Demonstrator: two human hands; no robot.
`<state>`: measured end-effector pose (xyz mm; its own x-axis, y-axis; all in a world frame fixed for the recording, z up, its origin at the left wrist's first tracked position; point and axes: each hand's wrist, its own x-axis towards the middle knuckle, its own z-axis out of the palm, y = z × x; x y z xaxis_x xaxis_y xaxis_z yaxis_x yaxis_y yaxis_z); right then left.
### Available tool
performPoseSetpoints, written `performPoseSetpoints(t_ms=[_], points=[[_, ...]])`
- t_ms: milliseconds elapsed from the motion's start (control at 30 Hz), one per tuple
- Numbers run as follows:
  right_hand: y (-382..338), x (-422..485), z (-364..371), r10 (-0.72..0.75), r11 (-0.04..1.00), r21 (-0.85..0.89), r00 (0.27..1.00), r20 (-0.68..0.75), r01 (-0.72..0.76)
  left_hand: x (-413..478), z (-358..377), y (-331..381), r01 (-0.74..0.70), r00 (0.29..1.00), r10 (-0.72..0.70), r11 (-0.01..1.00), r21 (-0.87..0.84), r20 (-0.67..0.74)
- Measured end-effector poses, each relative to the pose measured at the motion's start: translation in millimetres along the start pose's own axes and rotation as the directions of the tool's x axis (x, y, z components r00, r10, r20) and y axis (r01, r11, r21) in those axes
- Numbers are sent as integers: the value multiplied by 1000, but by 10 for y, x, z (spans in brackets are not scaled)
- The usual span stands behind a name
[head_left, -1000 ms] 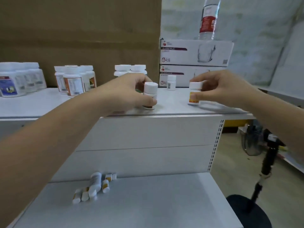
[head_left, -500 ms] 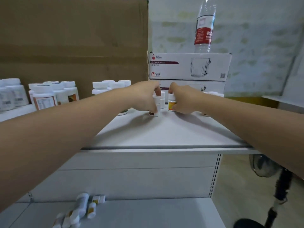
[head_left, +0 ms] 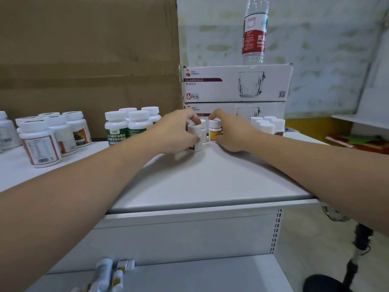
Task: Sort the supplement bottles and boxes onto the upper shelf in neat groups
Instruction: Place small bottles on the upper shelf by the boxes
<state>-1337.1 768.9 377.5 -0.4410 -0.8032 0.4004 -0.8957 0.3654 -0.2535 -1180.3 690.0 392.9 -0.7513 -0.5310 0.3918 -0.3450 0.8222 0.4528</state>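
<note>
My left hand (head_left: 175, 131) grips a small white bottle (head_left: 194, 137) that stands on the upper shelf (head_left: 206, 178). My right hand (head_left: 231, 131) holds a small white bottle with a yellow label (head_left: 214, 131) right beside it. A third small white bottle (head_left: 203, 128) stands just behind, between the two. These bottles sit near the back of the shelf, in front of the stacked glass mug boxes (head_left: 235, 85). Green-labelled bottles (head_left: 130, 125) stand to the left, and brown-labelled bottles (head_left: 50, 138) further left. White-capped bottles (head_left: 267, 124) stand behind my right wrist.
A water bottle (head_left: 254, 32) stands on top of the mug boxes. A large cardboard box (head_left: 88, 60) rises behind the left bottles. Several small bottles (head_left: 109, 275) lie on the lower shelf (head_left: 189, 275). A black stand (head_left: 355, 258) is on the floor at the right.
Both hands carried their small bottles from the shelf's front towards the back and brought them together in front of the mug boxes. The view has moved closer and higher.
</note>
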Motion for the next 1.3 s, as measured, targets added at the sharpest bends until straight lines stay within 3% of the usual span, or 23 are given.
performPoseSetpoints(t_ms=[267,433,567,800,1000,1300], points=[[-175,-246,-294,-26,999,-28,1000,8,27,-95,-22,41,-54,999,54,999,-4,5],[-8,-723,-701,-100,994,-37,988,116,105,-138,-73,188,-103,992,100,994,28,76],[384,-1098,-787,-28,995,-94,985,168,44,-138,-93,445,-164,977,148,981,99,155],[956,-1457,-968,116,987,-126,981,157,-96,-118,83,1052,-236,950,225,971,25,214],[1027,-1509,-916,139,989,-84,968,207,-124,23,307,1406,-311,932,297,950,36,206],[1094,-1475,-864,144,987,-97,974,174,-129,316,613,1463,-362,924,324,912,192,202]])
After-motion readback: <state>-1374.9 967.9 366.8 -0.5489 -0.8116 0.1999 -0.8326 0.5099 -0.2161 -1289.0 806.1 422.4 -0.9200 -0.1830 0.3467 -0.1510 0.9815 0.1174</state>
